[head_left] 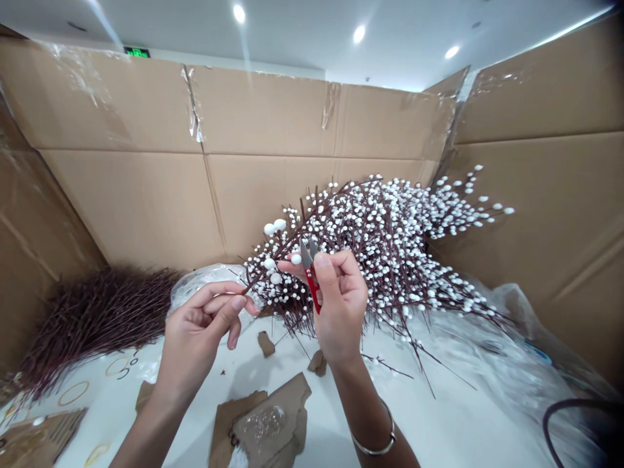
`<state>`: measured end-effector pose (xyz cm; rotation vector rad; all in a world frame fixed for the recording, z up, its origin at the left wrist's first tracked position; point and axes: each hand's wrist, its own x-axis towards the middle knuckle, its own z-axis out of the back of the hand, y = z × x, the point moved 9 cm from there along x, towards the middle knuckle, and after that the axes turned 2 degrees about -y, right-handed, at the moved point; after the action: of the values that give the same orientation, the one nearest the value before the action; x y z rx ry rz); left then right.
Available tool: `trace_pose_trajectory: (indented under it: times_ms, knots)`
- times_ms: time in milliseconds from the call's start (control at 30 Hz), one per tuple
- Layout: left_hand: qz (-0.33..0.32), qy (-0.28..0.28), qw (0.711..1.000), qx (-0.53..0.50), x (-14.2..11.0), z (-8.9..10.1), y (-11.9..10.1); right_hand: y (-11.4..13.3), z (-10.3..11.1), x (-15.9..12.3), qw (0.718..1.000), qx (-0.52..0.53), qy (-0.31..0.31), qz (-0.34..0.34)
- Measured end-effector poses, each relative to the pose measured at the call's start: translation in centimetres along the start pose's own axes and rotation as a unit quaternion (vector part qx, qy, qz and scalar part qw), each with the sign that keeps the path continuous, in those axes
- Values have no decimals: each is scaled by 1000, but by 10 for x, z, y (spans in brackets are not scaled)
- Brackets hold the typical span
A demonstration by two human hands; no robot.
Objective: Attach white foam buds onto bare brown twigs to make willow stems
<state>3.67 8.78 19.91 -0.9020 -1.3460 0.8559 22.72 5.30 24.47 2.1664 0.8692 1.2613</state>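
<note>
Between the thumb and fingers of my left hand (195,328) is the lower end of a dark brown artificial berry branch (254,278). It slants up and to the right, with a few larger white balls near my hands. My right hand (344,302) grips red-handled thread snips (312,286), their two pointed blades upward and slightly apart. The snips are close to the branch; whether they touch it I cannot tell. Right behind both hands lies a big heap of white-berry branches (390,234), which blends with the held branch's far end.
A bundle of bare brown stems (102,318) lies at the left. Torn cardboard pieces (277,416) rest on the white table (404,416). Clear plastic wrap (507,351) is at the right, near a dark cable (550,413). Tall cardboard walls (273,117) surround the table.
</note>
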Motion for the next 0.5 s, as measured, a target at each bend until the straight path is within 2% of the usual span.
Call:
trace_pose_trajectory:
  times_ms: [300, 500]
  knots:
    - [-2, -5, 1000, -4, 0, 0, -1, 1, 1, 0, 1000, 29, -2, 8]
    - [-7, -1, 1000, -1, 0, 0, -1, 0, 1, 0, 1000, -4, -9, 0]
